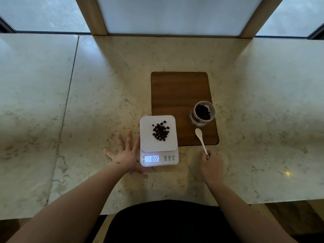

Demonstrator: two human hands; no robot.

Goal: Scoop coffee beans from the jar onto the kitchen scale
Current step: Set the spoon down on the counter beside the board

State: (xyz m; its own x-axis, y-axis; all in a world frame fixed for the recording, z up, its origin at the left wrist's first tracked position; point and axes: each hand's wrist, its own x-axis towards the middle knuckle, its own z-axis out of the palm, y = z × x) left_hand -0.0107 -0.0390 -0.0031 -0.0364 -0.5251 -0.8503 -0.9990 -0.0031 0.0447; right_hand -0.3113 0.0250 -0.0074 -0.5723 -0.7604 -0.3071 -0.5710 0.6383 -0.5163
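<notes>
Spoon [201, 141] pinched in right fingers [206, 156], seemingly empty; left hand [125, 153] splayed beside scale [158, 141]

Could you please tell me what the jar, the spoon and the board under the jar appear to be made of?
The jar looks like clear glass or plastic: the beans show through its wall. The spoon is plain glossy white, probably ceramic or plastic; the look leaves that open. The board appears to be dark brown wood or wood veneer with a matte finish, given its faint grain lines.
</notes>
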